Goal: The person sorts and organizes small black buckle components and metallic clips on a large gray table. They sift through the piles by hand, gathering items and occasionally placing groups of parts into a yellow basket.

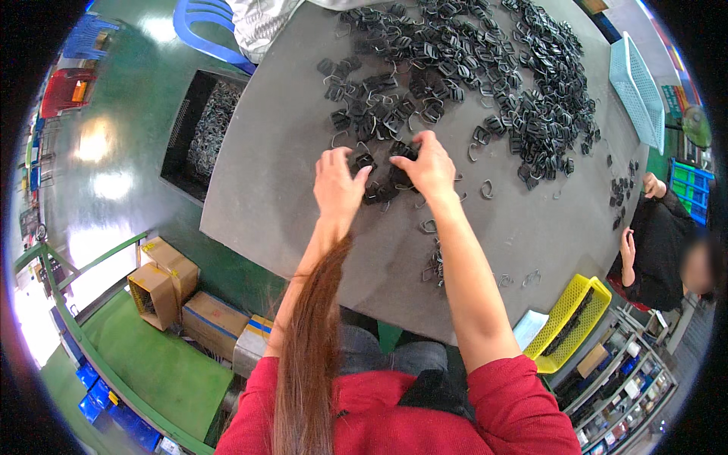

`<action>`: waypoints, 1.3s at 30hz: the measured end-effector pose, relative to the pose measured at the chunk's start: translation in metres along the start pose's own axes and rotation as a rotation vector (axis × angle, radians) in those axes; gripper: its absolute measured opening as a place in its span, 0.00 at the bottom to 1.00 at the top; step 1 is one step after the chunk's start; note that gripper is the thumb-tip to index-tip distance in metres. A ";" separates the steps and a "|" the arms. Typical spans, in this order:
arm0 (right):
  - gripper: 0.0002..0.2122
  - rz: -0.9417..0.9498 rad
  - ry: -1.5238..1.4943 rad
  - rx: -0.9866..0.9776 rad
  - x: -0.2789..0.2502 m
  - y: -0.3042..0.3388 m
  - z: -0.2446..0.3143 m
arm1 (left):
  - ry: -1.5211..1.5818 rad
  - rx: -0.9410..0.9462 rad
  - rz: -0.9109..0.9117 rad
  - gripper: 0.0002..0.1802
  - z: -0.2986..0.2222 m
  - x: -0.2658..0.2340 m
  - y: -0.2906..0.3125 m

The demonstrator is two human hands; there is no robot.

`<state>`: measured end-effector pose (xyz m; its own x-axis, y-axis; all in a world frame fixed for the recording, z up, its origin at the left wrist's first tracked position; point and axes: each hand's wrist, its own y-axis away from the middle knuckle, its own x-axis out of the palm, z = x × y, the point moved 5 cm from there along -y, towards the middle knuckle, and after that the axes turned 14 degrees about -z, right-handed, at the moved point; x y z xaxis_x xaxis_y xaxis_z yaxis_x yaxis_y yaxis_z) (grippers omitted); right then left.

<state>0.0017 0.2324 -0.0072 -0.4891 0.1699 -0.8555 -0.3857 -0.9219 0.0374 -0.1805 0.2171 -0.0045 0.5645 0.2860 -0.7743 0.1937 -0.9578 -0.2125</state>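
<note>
Both of my hands are over the near middle of a grey table [262,144]. My left hand [339,182] has its thumb and fingers closed round a small black plastic clip [364,161]. To its right, my right hand [430,168] grips another black plastic clip [403,152] between thumb and fingers. More black clips lie just below and between the hands, partly hidden. Beyond them spreads a big pile of black clips [542,98], many with bent metal wire loops. A loose wire loop [486,189] lies right of my right hand.
Several wire loops [434,267] lie near the front edge. A yellow basket [574,318] stands at the right corner, a light-blue basket [635,95] at the far right. Another person [658,243] sits at the right edge. Left of the table are a black crate [182,144] and a blue chair [186,26].
</note>
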 end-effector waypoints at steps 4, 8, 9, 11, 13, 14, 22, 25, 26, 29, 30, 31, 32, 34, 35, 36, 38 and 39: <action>0.18 0.078 0.039 0.017 0.009 -0.003 -0.007 | 0.272 -0.180 0.281 0.16 0.002 0.018 0.000; 0.13 0.315 -0.390 0.241 0.000 -0.003 -0.047 | 1.052 -0.839 0.598 0.13 0.011 0.005 -0.010; 0.11 0.344 -0.654 0.375 -0.008 0.003 -0.043 | 0.844 -0.718 0.564 0.12 0.023 0.001 -0.015; 0.08 0.436 -1.017 0.581 -0.015 0.011 -0.064 | 0.550 -0.484 0.532 0.10 0.030 -0.004 -0.022; 0.07 0.477 -1.480 0.584 -0.026 0.020 -0.056 | 0.377 -0.264 0.512 0.09 0.027 -0.007 -0.026; 0.06 0.485 -1.486 0.601 -0.027 0.019 -0.054 | 0.378 -0.244 0.531 0.09 0.027 -0.008 -0.026; 0.18 0.325 0.064 0.105 -0.012 0.009 -0.040 | 0.941 -0.718 0.813 0.11 0.007 0.002 -0.011; 0.16 0.301 0.256 -0.024 -0.012 0.026 -0.025 | 1.043 -0.786 0.797 0.11 0.006 0.012 -0.008; 0.15 0.347 0.145 0.059 -0.012 0.027 -0.032 | 1.064 -0.793 0.793 0.12 0.006 0.013 -0.007; 0.10 0.396 -0.129 0.186 -0.024 0.028 -0.052 | 0.584 -0.439 0.617 0.12 0.016 0.014 -0.011; 0.10 0.434 -0.243 0.259 -0.029 0.031 -0.058 | 0.336 -0.256 0.532 0.11 0.011 0.011 -0.015; 0.10 0.471 -0.358 0.330 -0.033 0.034 -0.063 | 0.685 -0.623 0.601 0.10 0.007 0.010 -0.011; 0.10 0.507 -0.474 0.400 -0.037 0.036 -0.068 | 0.552 -0.510 0.605 0.09 0.006 0.010 -0.010; 0.07 0.658 -1.080 0.549 -0.045 0.041 -0.068 | 0.278 -0.283 0.586 0.09 0.009 -0.001 -0.013; 0.07 0.640 -1.246 0.583 -0.050 0.043 -0.069 | 0.186 -0.206 0.611 0.09 0.013 -0.001 -0.010; 0.06 0.612 -1.414 0.619 -0.056 0.045 -0.064 | 0.260 -0.296 0.643 0.08 0.016 -0.001 -0.008; 0.07 0.579 -1.367 0.584 -0.054 0.045 -0.050 | 0.409 -0.481 0.698 0.08 0.022 -0.003 -0.003; 0.08 0.587 -1.277 0.532 -0.046 0.040 -0.046 | 0.296 -0.291 0.632 0.08 0.020 -0.009 -0.003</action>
<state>0.0451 0.1716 0.0099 -0.8966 0.2708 0.3503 0.0076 -0.7816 0.6237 -0.2025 0.2171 -0.0092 0.8225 -0.2795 -0.4954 -0.0576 -0.9074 0.4162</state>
